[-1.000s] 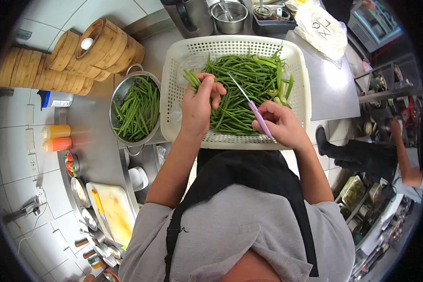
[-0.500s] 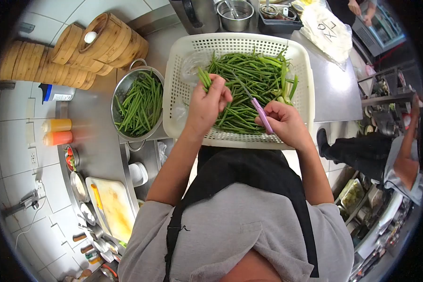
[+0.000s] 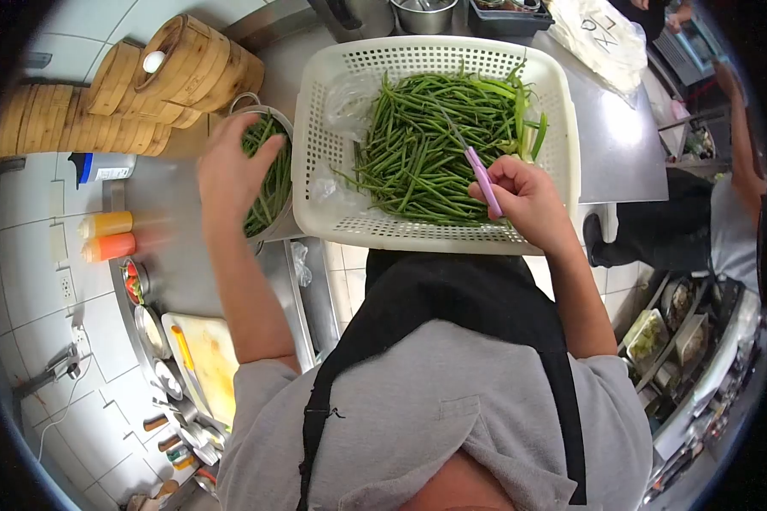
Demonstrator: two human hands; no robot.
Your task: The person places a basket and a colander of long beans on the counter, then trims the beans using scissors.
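Note:
My left hand [image 3: 233, 166] is over the left part of the metal colander [image 3: 286, 223], fingers spread and nothing visible between them. Cut green beans [image 3: 273, 183] show in the colander beside it, partly covered by the hand. My right hand [image 3: 524, 198] grips scissors [image 3: 481, 174] with pink handles, their blades pointing up and left over the long green beans [image 3: 426, 145]. Those beans lie in a white perforated basket [image 3: 309, 128], with clear plastic at its left side and thicker green stalks [image 3: 521, 128] at its right.
Bamboo steamers [image 3: 198, 68] are stacked at upper left. Two sauce bottles [image 3: 108, 236] and a cutting board [image 3: 209, 358] with a yellow-handled knife lie at left. A marked plastic bag [image 3: 601, 47] sits upper right. A co-worker [image 3: 682, 221] stands at far right.
My left hand has moved left from the basket to the colander and opened; the beans it held no longer show in it. My right hand still holds the scissors. The co-worker has shifted.

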